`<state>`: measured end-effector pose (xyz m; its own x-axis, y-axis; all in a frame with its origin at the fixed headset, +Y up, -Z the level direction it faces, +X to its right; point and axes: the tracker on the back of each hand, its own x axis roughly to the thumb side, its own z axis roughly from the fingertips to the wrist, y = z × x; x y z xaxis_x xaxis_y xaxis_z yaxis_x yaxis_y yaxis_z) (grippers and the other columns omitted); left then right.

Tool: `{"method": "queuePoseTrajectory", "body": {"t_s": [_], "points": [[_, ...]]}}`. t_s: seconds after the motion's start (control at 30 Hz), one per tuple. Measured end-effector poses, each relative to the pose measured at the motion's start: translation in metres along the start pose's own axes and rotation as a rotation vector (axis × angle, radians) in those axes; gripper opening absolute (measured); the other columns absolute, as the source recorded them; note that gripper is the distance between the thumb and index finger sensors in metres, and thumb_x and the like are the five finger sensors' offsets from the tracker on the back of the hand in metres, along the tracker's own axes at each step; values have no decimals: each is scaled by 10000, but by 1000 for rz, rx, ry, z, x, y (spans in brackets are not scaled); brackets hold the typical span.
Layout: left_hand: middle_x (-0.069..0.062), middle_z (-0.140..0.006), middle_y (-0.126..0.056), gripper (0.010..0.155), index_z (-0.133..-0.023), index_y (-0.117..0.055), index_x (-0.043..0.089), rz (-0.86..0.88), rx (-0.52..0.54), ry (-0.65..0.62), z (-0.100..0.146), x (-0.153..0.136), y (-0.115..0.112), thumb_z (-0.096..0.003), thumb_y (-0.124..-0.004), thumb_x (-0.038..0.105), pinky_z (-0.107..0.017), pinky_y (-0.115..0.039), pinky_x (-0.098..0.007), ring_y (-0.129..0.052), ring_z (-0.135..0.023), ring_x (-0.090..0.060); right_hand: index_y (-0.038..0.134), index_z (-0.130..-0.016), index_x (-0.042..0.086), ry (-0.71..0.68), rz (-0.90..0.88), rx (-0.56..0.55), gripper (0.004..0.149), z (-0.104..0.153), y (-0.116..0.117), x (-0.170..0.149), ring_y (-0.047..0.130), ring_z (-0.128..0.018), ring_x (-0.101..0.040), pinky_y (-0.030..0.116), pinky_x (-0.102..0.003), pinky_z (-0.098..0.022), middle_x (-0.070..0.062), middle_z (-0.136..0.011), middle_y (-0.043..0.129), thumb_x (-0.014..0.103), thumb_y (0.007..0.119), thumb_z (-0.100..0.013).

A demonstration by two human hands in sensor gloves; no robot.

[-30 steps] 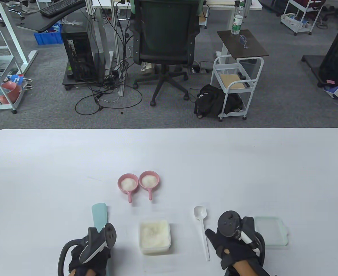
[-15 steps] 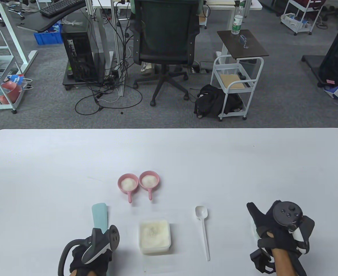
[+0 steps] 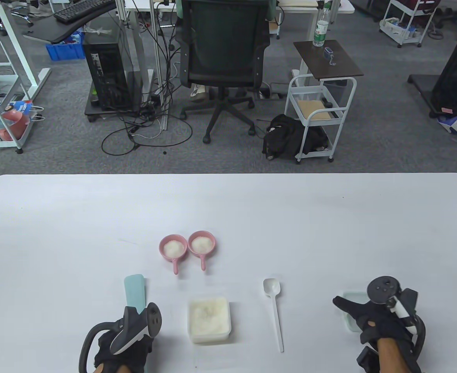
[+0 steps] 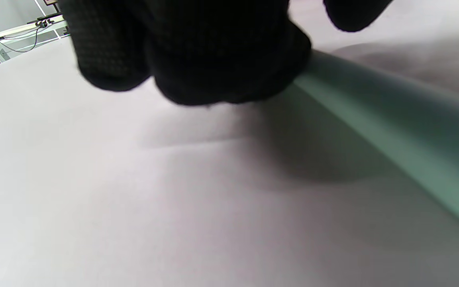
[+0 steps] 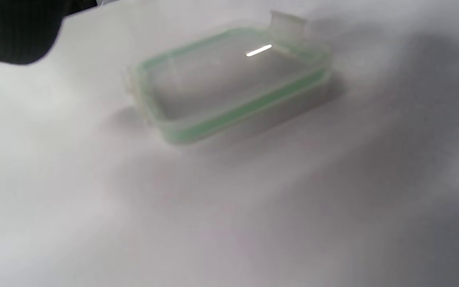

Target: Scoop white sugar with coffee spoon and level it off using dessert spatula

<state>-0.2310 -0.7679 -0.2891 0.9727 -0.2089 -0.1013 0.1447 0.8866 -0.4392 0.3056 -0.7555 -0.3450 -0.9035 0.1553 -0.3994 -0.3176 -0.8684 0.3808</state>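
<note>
Teal dessert spatula [image 3: 135, 289] under left hand [image 3: 121, 347] fingers [image 4: 197, 59]

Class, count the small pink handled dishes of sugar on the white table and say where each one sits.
2. The left pink handled dish and the right pink handled dish sit side by side beyond the clear square sugar container, handles pointing toward the person. None appears hidden.

No readable text, label, brand, number or sign is showing in any view. The bottle [image 3: 321, 25] on the side table in the background is wearing a label, and a blue packet [image 3: 18, 106] is sitting in a cart, but their print is too small to read.
</note>
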Motion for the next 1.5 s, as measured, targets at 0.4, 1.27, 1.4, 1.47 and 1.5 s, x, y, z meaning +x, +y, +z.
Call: {"method": "queuePoseTrajectory", "body": {"t_s": [0.4, 1.27, 1.4, 1.47, 1.5], "points": [[-40, -521, -1036, 717, -957, -787, -37, 12, -15, -11, 0, 0, 1, -636, -566, 565, -505, -880, -486, -1042, -247, -133, -74, -1093, -180, 84, 37, 7, 1228, -10, 10, 0, 404, -943, -775, 311, -922, -601, -647, -1043, 187, 672, 680, -631], [-41, -516, -1039, 721, -1023, -768, 1, 2, 63, -3, 7, -2, 9, -635, -555, 570, -501, -880, -489, -1041, -244, -138, 318, -1121, -265, -627, 163, -39, 1223, 119, 18, 204, 785, -820, -650, 547, -844, -608, -589, -968, 587, 789, 637, -590], [-42, -521, -1039, 719, -1026, -766, 4, 30, 81, -10, 10, -6, 13, -635, -555, 569, -502, -879, -491, -1042, -248, -138, 316, -1129, -250, -684, 297, -73, 1218, 137, 43, 249, 790, -822, -642, 552, -840, -612, -583, -973, 589, 795, 631, -588], [-45, -526, -1039, 718, -1028, -765, 6, 47, 91, -18, 12, -8, 14, -634, -556, 569, -503, -878, -494, -1043, -251, -140, 290, -1141, -232, -737, 323, -58, 1210, 142, 53, 262, 762, -838, -655, 534, -848, -615, -586, -993, 554, 785, 643, -588], [-46, -529, -1039, 716, -1029, -763, 7, 54, 98, -23, 13, -8, 15, -634, -557, 568, -505, -877, -494, -1044, -254, -141, 270, -1145, -225, -776, 344, -48, 1208, 144, 58, 269, 725, -865, -667, 515, -859, -616, -590, -1014, 512, 775, 655, -586]]}}
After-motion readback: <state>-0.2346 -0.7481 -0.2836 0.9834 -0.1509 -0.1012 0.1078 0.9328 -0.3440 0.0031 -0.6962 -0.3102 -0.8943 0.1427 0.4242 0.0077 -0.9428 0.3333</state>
